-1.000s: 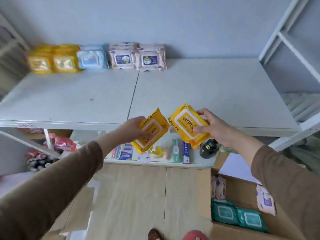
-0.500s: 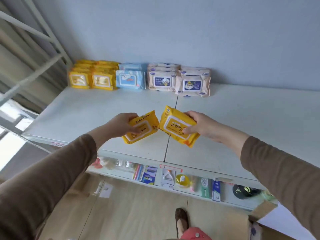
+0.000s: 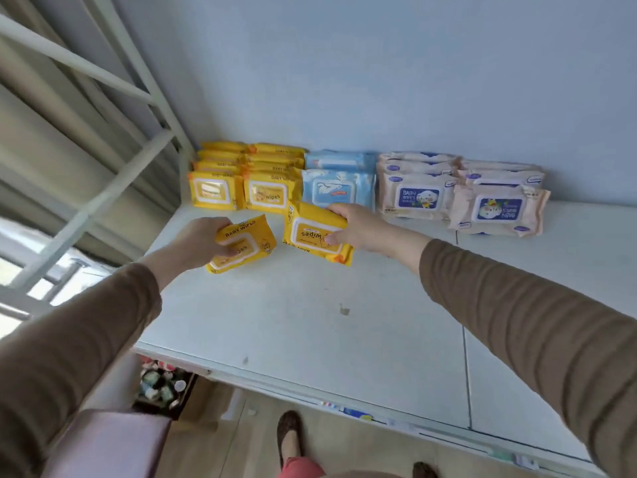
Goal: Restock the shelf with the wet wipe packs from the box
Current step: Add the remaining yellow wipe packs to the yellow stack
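- Two soft yellow plastic packs of baby wipes were held above the white shelf (image 3: 310, 322), one in each hand, just in front of the stock already placed at the back.
- The left yellow pack (image 3: 241, 244) was gripped by the left hand (image 3: 196, 241), with the fingers (image 3: 225, 251) curled across its printed face. Its long axis was tilted, running from lower left to upper right.
- The right yellow pack (image 3: 315, 236) was gripped by the right hand (image 3: 358, 227), the thumb pressed on the label side and the other fingers wrapped over the top edge. Its print was seen upside down, and its long axis ran roughly across the shelf.
- Both packs lay beyond the palms, toward the wall, and were carried side by side, near each other but apart.
- Directly behind them, two stacked rows of matching yellow packs (image 3: 241, 177) stood in the left rear corner. The left hand was judged nearer to the corner row and the right hand nearer to the second row.
- The coming move was judged to call for each pack to be brought upright and set against the front of its row.
- Further right, light blue packs (image 3: 339, 182) were seen beside the yellow ones, then pale pink packs (image 3: 458, 191).
- The box was not in view.
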